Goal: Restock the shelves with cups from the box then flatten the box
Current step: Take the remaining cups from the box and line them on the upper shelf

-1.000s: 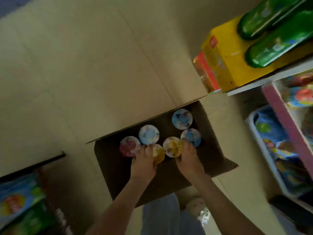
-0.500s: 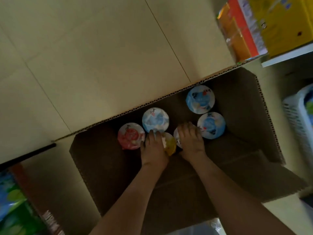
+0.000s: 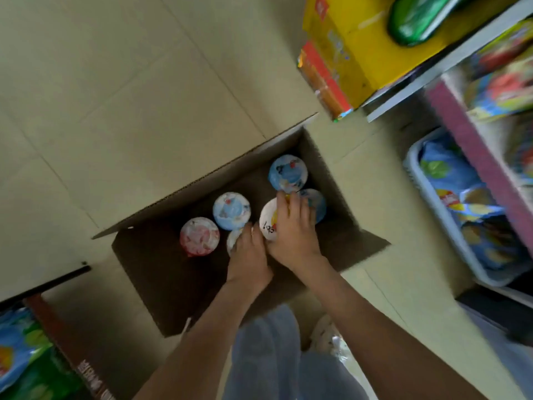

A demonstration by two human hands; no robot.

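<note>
Counting six round foil-lidded cups, all inside one open box (image 3: 161, 284) of brown corrugated cardboard on the tiled floor (image 3: 115, 111). Left to right: red-lid cup (image 3: 199, 236); blue-lid cup (image 3: 231, 210); pale-lid cup (image 3: 234, 241), mostly hidden under the left hand (image 3: 249, 255), which grasps it; white-lid cup (image 3: 266, 222), tilted, gripped by the right hand (image 3: 292, 235); rear blue-lid cup (image 3: 287, 172); right blue-lid cup (image 3: 317, 207), partly behind fingers. Far right, one plastic basket (image 3: 411, 166) holds blue snack bags (image 3: 450, 174).
</note>
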